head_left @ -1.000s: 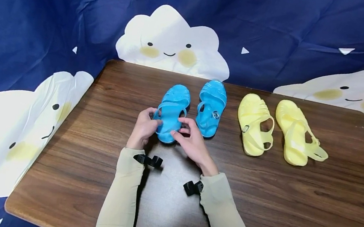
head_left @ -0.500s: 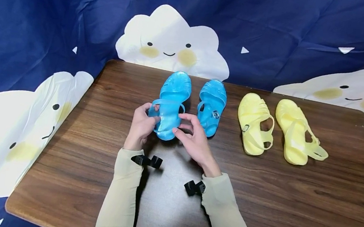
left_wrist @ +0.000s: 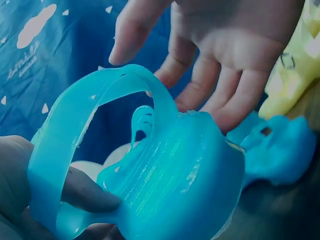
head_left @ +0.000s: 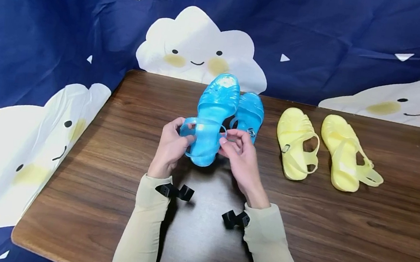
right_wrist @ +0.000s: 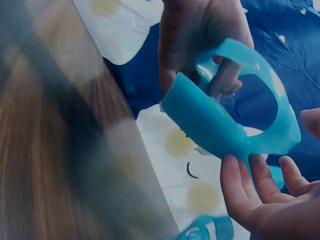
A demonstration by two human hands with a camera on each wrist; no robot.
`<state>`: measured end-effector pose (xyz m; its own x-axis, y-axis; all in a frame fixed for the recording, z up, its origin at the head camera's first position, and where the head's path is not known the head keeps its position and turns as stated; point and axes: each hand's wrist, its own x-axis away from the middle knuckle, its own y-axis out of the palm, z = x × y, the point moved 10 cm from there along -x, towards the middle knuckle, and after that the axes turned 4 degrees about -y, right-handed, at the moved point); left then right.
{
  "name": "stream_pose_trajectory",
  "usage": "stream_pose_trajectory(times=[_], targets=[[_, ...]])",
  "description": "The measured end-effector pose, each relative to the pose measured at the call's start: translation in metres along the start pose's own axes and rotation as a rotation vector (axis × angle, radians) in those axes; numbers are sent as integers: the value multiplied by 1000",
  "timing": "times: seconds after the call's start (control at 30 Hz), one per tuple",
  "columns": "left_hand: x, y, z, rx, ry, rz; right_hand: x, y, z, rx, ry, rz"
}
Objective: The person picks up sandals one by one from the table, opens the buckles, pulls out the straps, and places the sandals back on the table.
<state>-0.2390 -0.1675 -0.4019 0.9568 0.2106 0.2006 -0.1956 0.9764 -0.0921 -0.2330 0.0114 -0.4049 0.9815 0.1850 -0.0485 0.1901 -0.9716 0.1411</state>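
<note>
A translucent blue jelly sandal is held up off the table, toe pointing away. My left hand pinches its left side by the ankle strap, the thumb inside and the fingers outside. My right hand is at the opposite side; in the right wrist view its fingertips touch the sandal near the sole, while the thumb stands apart from the strap. The matching blue sandal, with a silver buckle, lies on the table behind, partly covered by the raised sandal and my right hand.
Two yellow jelly sandals lie to the right on the brown wooden table, straps towards me. A dark blue cloth printed with white clouds hangs behind the table's back edge. Black wrist cameras sit on both sleeves.
The blue sandal has risen off the table and shifted right, now overlapping its mate. Both hands moved right with it, and the right hand slid forward along its side.
</note>
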Motion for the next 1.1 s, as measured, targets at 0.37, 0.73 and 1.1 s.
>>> stream_pose_trajectory(times=[0.37,0.73,1.1], targets=[[13,39,2,-21,26,-138,7,-40,6,21,152,32],[28,81,0,-158,39,-328,18,-76,0,179,158,29],[46,105,-18,-212,29,-537,36,-103,16,282,255,-76]])
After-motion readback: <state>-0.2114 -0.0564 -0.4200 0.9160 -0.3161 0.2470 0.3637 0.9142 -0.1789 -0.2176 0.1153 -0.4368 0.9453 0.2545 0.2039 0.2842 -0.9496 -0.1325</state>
